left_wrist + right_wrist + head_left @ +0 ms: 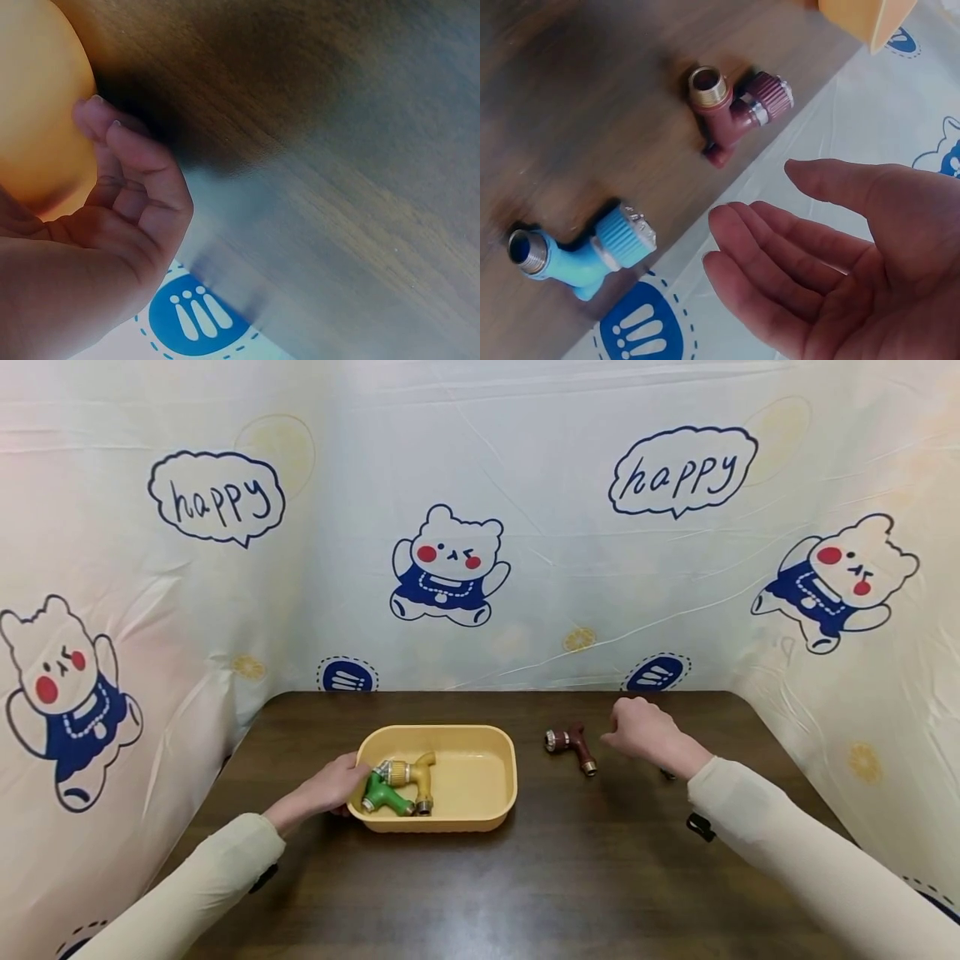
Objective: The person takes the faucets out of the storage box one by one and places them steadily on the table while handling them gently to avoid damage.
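Note:
My left hand (335,783) holds the left rim of a yellow plastic basin (474,778); its fingers curl against the outer wall in the left wrist view. Inside the basin's left half, a green tap (387,795) lies against a yellow tap (423,778). To the right on the table is a dark red tap (578,747) with a brass threaded end. Over the table just right of it hovers my right hand (643,727), empty, thumb apart from loosely bent fingers. A light blue tap (574,264) shows in the right wrist view; my right arm mostly hides it from the head view.
The dark brown wooden table (480,893) extends around the basin. A pale curtain (555,568) printed with bears and "happy" bubbles hangs close along its back and sides.

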